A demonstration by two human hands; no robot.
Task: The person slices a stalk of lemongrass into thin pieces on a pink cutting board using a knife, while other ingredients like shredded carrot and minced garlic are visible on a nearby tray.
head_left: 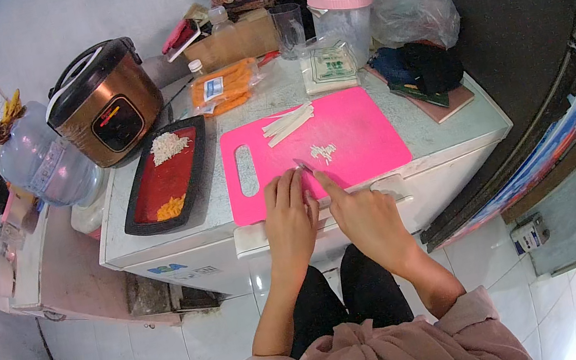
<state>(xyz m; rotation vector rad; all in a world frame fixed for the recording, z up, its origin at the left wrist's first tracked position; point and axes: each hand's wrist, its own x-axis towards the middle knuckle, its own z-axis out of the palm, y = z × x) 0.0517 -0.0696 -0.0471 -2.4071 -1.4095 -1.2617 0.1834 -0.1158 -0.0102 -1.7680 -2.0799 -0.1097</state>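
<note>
A pink cutting board [347, 123] with a handle slot lies at the front edge of a white chest-like top. My right hand [366, 212] grips a small knife [304, 165], index finger stretched along it; the handle is hidden in my palm. Close beside the blade, my left hand [287, 209] rests on the board with its fingers together and pointing forward. Whatever lies under those fingertips is hidden. Small pale chopped bits [323, 152] are scattered just beyond the knife tip. Farther back on the board lie several flat whitish strips [289, 123].
To the left, a red-and-black tray [163, 176] holds white bits [168, 146] and orange bits [171, 208]. A rice cooker [104, 105] stands behind it. Bagged orange sticks [225, 86], a bagged pale stack [328, 66] and a pink-lidded jar [342, 20] stand at the back. Dark cloth [432, 65] lies right.
</note>
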